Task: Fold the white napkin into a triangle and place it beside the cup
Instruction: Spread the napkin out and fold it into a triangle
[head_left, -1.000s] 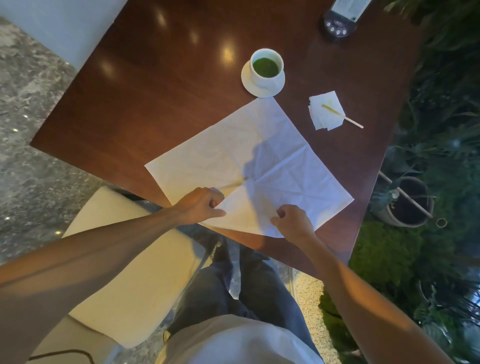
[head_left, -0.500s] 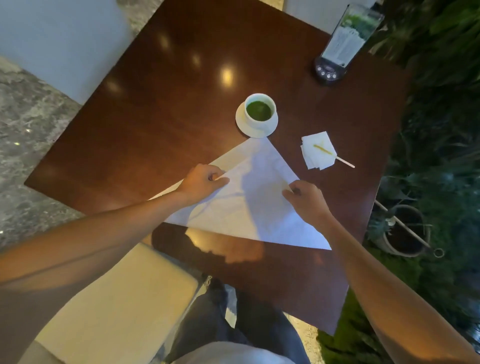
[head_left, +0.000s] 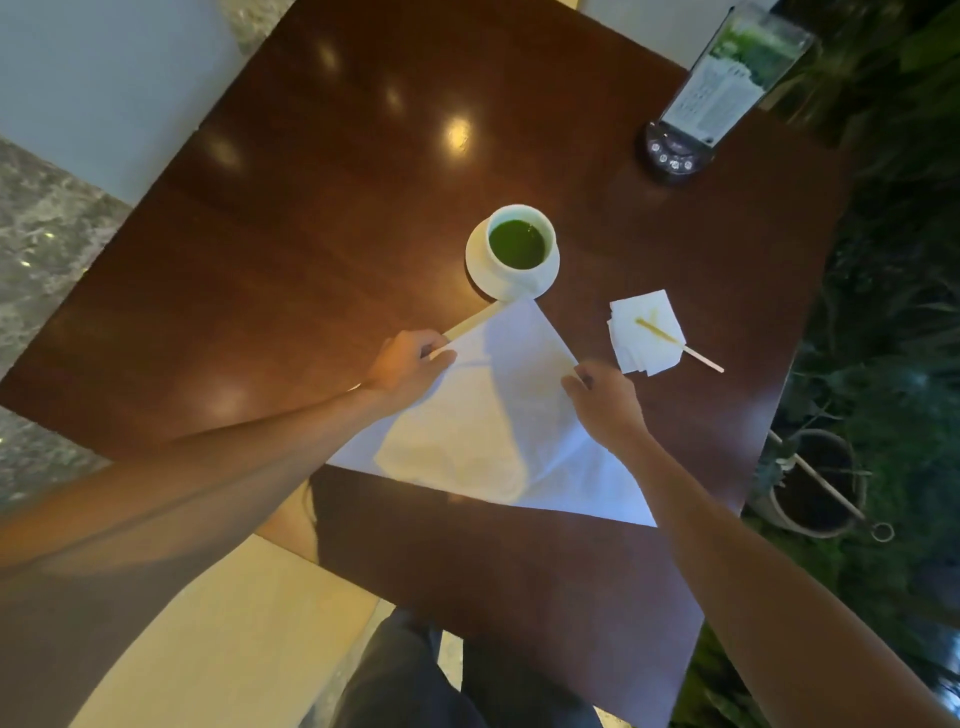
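At the left, the left hand (head_left: 410, 364) pinches the left sloping edge of the white napkin (head_left: 498, 431) between thumb and fingers, its grip closed on the paper near where a narrow strip of the lower layer peeks out beyond the upper one, so the 2 layers do not look quite aligned there. The napkin lies on the dark wooden surface (head_left: 322, 218) as a triangle, its long folded edge nearest the person and its apex pointing away, the tip touching or just overlapping the saucer (head_left: 475, 262) under the cup (head_left: 519, 244) of green drink. Further right, the right hand (head_left: 605, 400) has its grip closed on the right sloping edge, fingertips on the paper. Beyond it, apart from the napkin, sits a small stack of paper squares (head_left: 647, 332) with a thin stick (head_left: 701, 357) across it, and a card stand (head_left: 727, 93) at the far corner. Judging from this, the main risk is the apex: sliding or lifting the napkin forward could nudge the saucer and spill the full cup onto the paper. Pressing the crease now would also set the offset edges, leaving an uneven triangle.
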